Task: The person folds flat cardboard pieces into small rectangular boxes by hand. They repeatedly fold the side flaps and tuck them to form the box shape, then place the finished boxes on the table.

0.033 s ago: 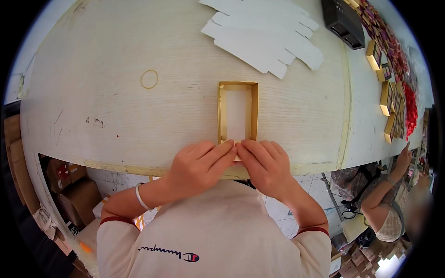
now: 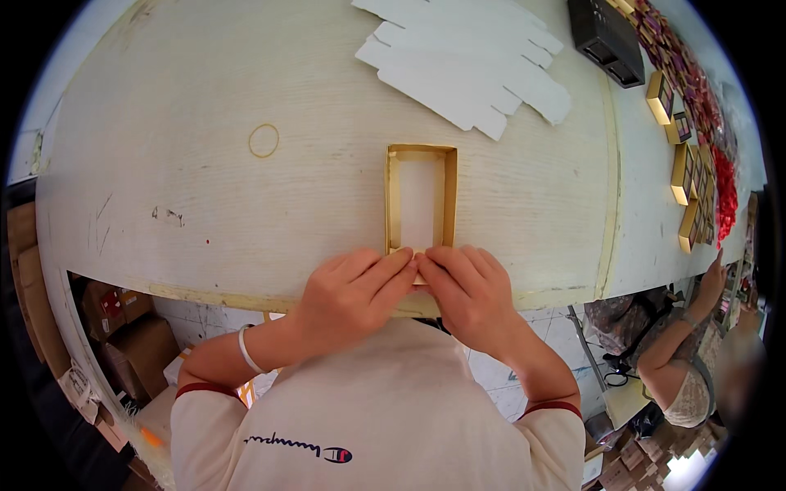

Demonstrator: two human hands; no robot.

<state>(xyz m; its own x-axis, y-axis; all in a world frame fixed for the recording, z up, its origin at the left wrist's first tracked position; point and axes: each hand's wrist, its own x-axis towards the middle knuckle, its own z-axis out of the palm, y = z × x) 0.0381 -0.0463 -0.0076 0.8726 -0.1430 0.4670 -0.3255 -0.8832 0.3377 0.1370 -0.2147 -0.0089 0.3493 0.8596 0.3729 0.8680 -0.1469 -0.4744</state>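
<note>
A shallow gold cardboard box (image 2: 450,196) lies open-topped on the table with its long sides pointing away from me. Its white bottom shows between the gold walls. Both hands meet at the near short end, fingertips almost touching. My left hand (image 2: 352,286) is closed, thumb and fingers pinching the left part of that end wall. On the right part, my right hand (image 2: 471,290) pinches in the same way. The fingers cover most of the near wall, so its folds are hidden.
Flat white die-cut card sheets (image 2: 467,61) lie beyond the box. To the left is a yellow rubber band (image 2: 264,140). A black tray (image 2: 606,41), several gold boxes (image 2: 682,174) and red wrapping (image 2: 725,192) are far right, near another person's arm (image 2: 704,299). The table's front edge (image 2: 221,296) is close to me.
</note>
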